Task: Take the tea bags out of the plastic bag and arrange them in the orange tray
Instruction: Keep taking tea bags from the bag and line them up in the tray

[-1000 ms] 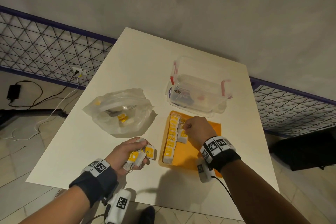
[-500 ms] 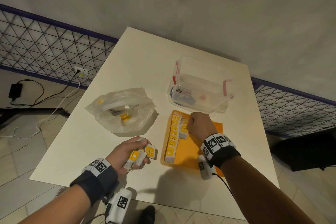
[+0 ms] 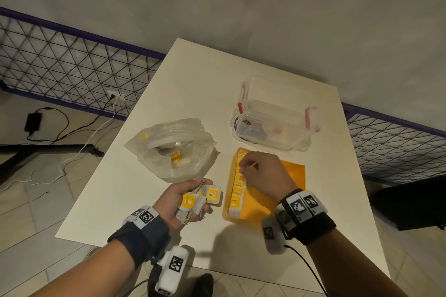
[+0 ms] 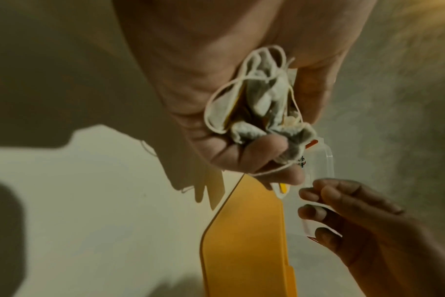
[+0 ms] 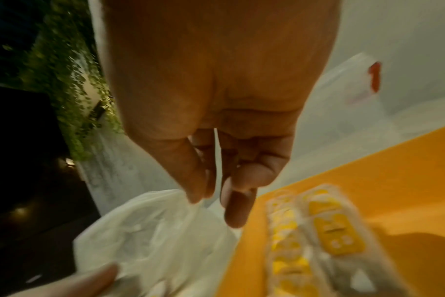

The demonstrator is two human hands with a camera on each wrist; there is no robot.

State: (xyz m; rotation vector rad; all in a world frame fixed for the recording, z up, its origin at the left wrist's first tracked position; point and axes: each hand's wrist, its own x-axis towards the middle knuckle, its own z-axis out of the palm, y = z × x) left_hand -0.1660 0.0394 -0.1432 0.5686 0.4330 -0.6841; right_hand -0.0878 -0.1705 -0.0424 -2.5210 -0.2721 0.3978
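Note:
My left hand (image 3: 198,198) hovers just left of the orange tray (image 3: 289,176) and grips a bunch of tea bags (image 3: 190,201) with yellow tags; the left wrist view shows my left hand (image 4: 254,140) with the bunch (image 4: 257,104) and its tangled strings in the curled fingers. My right hand (image 3: 246,169) hangs over the tray's far left part, fingers loosely curled and empty (image 5: 216,193). A row of tea bags (image 3: 237,190) lines the tray's left edge, with a short second row (image 5: 335,237) beside it. The plastic bag (image 3: 169,159) lies open to the left with a few tea bags (image 3: 175,155) inside.
A clear plastic container (image 3: 275,113) with red clips stands just behind the tray. The white table's near edge (image 3: 193,265) is close to my wrists. Wire fencing (image 3: 72,67) and cables on the floor lie beyond the table's left side.
My right hand has let go of the tea bag it was setting in the tray's second row and has lifted slightly to the left. The left hand stays put with its bunch.

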